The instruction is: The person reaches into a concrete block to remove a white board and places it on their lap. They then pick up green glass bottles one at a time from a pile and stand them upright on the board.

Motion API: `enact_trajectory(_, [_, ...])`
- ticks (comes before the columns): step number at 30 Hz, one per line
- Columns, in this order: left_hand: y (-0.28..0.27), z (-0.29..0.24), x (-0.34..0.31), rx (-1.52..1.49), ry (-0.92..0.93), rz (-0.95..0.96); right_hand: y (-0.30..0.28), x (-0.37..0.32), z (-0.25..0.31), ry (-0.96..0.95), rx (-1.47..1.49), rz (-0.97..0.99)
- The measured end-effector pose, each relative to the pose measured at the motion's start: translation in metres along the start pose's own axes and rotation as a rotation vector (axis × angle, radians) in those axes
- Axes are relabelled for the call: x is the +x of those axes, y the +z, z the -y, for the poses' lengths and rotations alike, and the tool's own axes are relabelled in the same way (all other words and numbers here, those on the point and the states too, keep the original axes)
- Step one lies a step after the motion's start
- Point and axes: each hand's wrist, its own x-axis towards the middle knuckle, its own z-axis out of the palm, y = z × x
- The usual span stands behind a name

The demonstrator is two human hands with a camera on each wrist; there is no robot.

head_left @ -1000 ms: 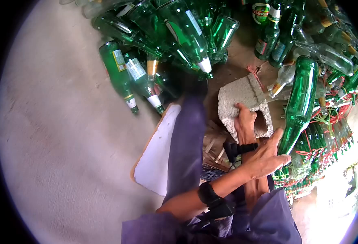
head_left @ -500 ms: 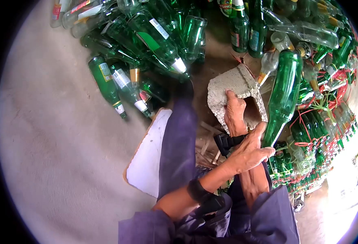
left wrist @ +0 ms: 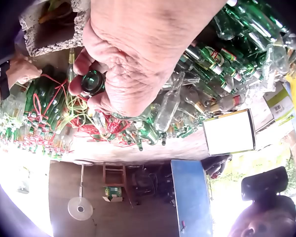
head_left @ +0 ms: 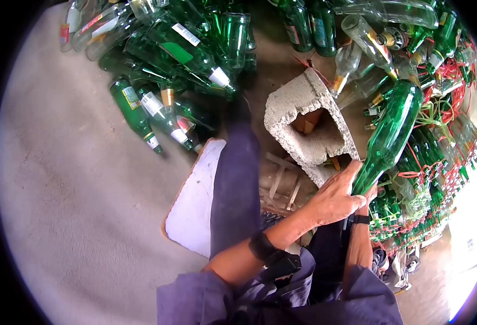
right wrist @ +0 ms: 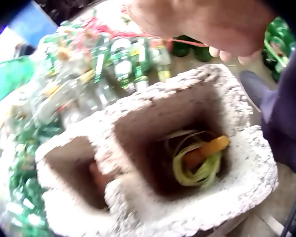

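Observation:
My left hand point(head_left: 336, 197) grips a green glass bottle point(head_left: 394, 122) by its neck, the base slanting up to the right in the head view. In the left wrist view the bottle's mouth point(left wrist: 92, 82) shows between thumb and fingers. My right hand point(right wrist: 207, 24) is loosely curled with nothing visible in it. In the head view it is mostly hidden behind the bottle neck and left hand. Close to it stands a rough hollow concrete block point(head_left: 295, 89). Inside one hollow lie a coil of yellow-green twine point(right wrist: 200, 170) and an orange stick-like piece point(right wrist: 214, 145).
Loose green and clear bottles point(head_left: 189, 49) lie piled at the back left. More bottles, some tied with red string point(head_left: 449, 76), fill the right side. A white board point(head_left: 192, 203) lies beside my leg point(head_left: 234, 179). Slatted wood point(head_left: 281, 176) sits below the block.
My right hand has let go of the concrete block and drawn back behind the bottle neck. The block's hollows now show more fully. My left hand keeps its hold on the bottle.

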Motion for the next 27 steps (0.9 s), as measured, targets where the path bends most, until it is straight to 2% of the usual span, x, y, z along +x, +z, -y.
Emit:
enact_trajectory(4, [0.008, 0.006, 0.004, -0.065, -0.048, -0.004, 0.006, 0.006, -0.002, -0.039, -0.081, -0.148])
enact_trajectory(7, [0.011, 0.016, 0.008, 0.005, -0.160, 0.026, 0.011, 0.012, -0.006, -0.031, -0.120, -0.199])
enact_trajectory(9, [0.014, 0.026, 0.011, -0.130, -0.133, 0.045, 0.014, 0.016, -0.008, -0.030, -0.136, -0.215])
enact_trajectory(12, [0.018, 0.029, 0.015, -0.172, -0.127, -0.001, 0.018, 0.020, -0.011, -0.022, -0.157, -0.227])
enact_trajectory(15, [0.019, 0.034, 0.016, -0.167, -0.140, -0.007, 0.022, 0.024, -0.014, -0.018, -0.167, -0.235])
enact_trajectory(19, [0.021, 0.031, 0.017, -0.123, -0.059, -0.061, 0.028, 0.026, -0.017, -0.010, -0.183, -0.241])
enact_trajectory(23, [0.013, 0.016, 0.012, -0.051, -0.218, -0.032, 0.032, 0.027, -0.020, -0.006, -0.204, -0.250])
enact_trajectory(27, [0.000, 0.008, 0.014, -0.064, -0.189, 0.060, 0.037, 0.029, -0.022, -0.003, -0.213, -0.255])
